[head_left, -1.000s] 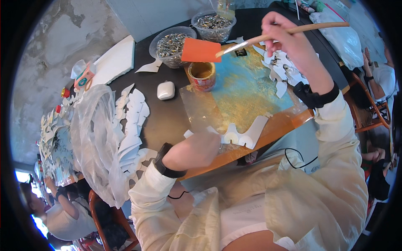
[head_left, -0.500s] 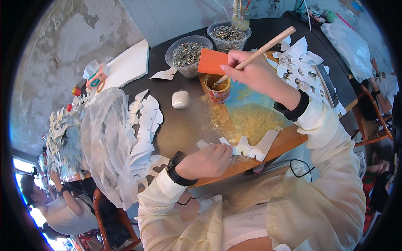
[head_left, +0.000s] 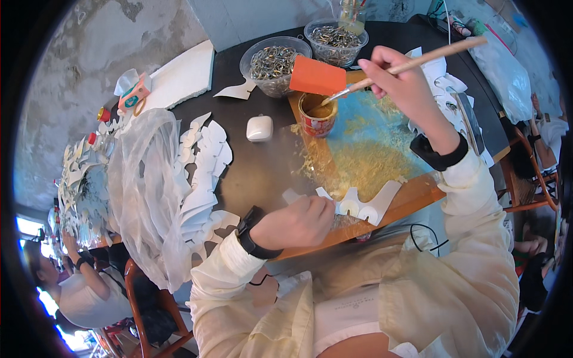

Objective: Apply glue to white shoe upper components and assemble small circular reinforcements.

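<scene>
Wooden-handled paintbrush (head_left: 439,55), slanting over the board, bristles down at the mouth of the red-patterned cup (head_left: 318,127)! The right hand (head_left: 391,77) has it, fingers narrow around the handle. Whether the bristles touch the yellow-brown contents, I cannot tell. Just behind the cup: an orange card (head_left: 318,76).

Down at the near edge, the left hand (head_left: 298,222) is closed over 1 end of a white scalloped cutout (head_left: 382,203), fingers narrow and bunched; their exact grip is hidden. The cutout's free end reaches right along the blue, yellow-smeared board (head_left: 358,122).

Beyond, 2 clear bowls, the left bowl (head_left: 274,67) and the right bowl (head_left: 336,43), brim with metal rings. Left of the cup, a small white case (head_left: 259,129); farther left, stacked white cutouts (head_left: 206,164) beside a clear plastic bag (head_left: 143,197).
</scene>
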`<move>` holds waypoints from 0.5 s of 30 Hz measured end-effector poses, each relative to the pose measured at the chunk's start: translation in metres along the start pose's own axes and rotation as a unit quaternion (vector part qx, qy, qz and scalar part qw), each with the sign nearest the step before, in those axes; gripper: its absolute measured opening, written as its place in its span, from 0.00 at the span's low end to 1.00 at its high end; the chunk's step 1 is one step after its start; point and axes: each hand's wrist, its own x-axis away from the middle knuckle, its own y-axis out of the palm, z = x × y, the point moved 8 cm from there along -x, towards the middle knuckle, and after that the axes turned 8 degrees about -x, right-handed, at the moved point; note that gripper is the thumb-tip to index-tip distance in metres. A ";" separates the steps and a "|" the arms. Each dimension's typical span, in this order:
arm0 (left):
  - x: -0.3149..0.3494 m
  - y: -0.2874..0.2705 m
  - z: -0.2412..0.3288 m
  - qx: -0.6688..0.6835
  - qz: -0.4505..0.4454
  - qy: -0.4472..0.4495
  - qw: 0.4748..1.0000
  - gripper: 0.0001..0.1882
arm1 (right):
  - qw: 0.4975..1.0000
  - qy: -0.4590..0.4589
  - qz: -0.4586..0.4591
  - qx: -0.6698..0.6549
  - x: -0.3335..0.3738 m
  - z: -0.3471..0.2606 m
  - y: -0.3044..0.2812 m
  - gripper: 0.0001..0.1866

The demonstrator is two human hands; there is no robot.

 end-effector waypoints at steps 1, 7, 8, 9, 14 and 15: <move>0.000 0.000 -0.001 0.001 0.000 -0.002 1.000 0.10 | 1.000 0.001 -0.002 0.000 0.004 0.000 -0.003 0.16; 0.001 -0.002 0.005 -0.008 0.012 0.002 1.000 0.09 | 0.999 -0.008 0.032 -0.026 0.030 -0.003 -0.024 0.15; 0.000 -0.003 0.005 0.002 0.013 -0.002 1.000 0.09 | 0.999 -0.006 0.033 -0.025 0.033 -0.002 -0.027 0.15; 0.000 -0.003 0.004 0.012 0.014 -0.007 1.000 0.09 | 0.999 0.005 0.031 -0.032 0.037 0.001 -0.029 0.15; -0.004 0.000 -0.001 0.054 -0.002 -0.006 0.998 0.09 | 0.998 0.065 0.013 -0.024 0.079 0.002 -0.048 0.12; -0.003 -0.001 -0.001 0.071 -0.001 -0.010 0.997 0.09 | 0.996 0.082 0.014 -0.027 0.093 -0.002 -0.043 0.12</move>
